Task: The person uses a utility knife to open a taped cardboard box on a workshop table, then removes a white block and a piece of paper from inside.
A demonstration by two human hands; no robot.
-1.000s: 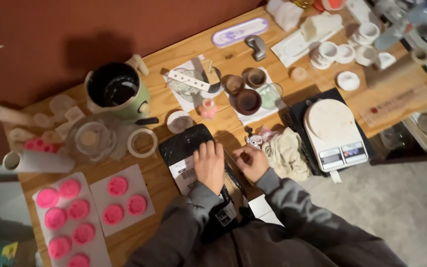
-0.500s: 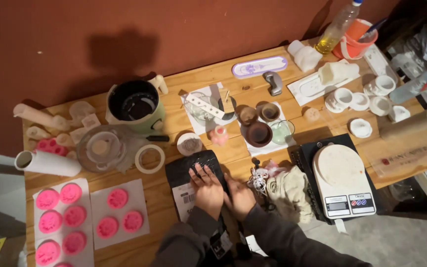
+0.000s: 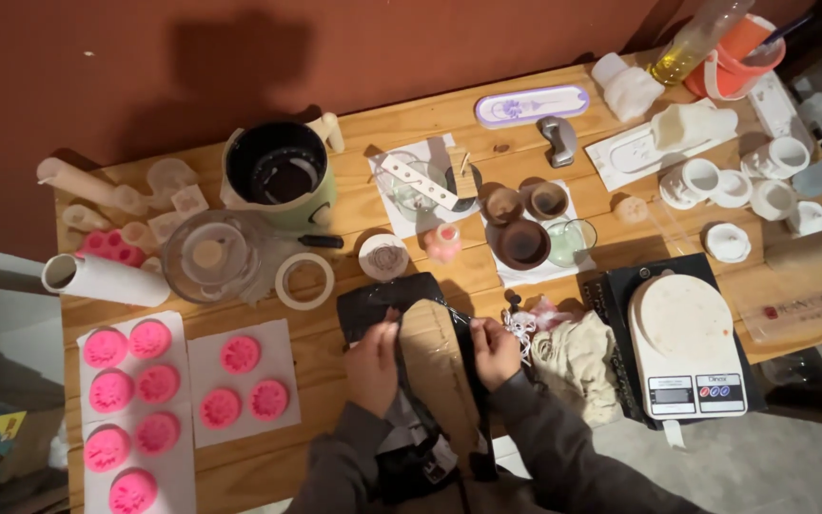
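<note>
So both hands are down at the near edge of the wooden desk [image 3: 487, 181], working a tan flat pouch [image 3: 438, 366] wrapped in clear film; it lies lengthwise on a black tray [image 3: 373, 303], running from the middle of the tray back toward the person; the left hand [image 3: 374, 365] has its fingers curled and pinching the pouch's left edge; the right hand [image 3: 494, 350] is curled the same way, gripping the right edge near the top corner; can't tell how tight either grip is, thumbs are mostly hidden.

Around it: just right of the right hand there's a bundle of white string [image 3: 522, 328] and a crumpled beige cloth [image 3: 579, 366]; further right a white kitchen scale [image 3: 687, 347] on a dark mat; on the left side, pink round moulded pieces [image 3: 240, 354] sit on white paper sheets; far of the tray there's a roll of tape [image 3: 304, 281], a small round beige disc [image 3: 384, 257], a little pink bottle [image 3: 443, 244]; a green pot with a black inside [image 3: 278, 176] stands farther back on the left; brown bowls [image 3: 523, 242] sit on paper near the middle.
</note>
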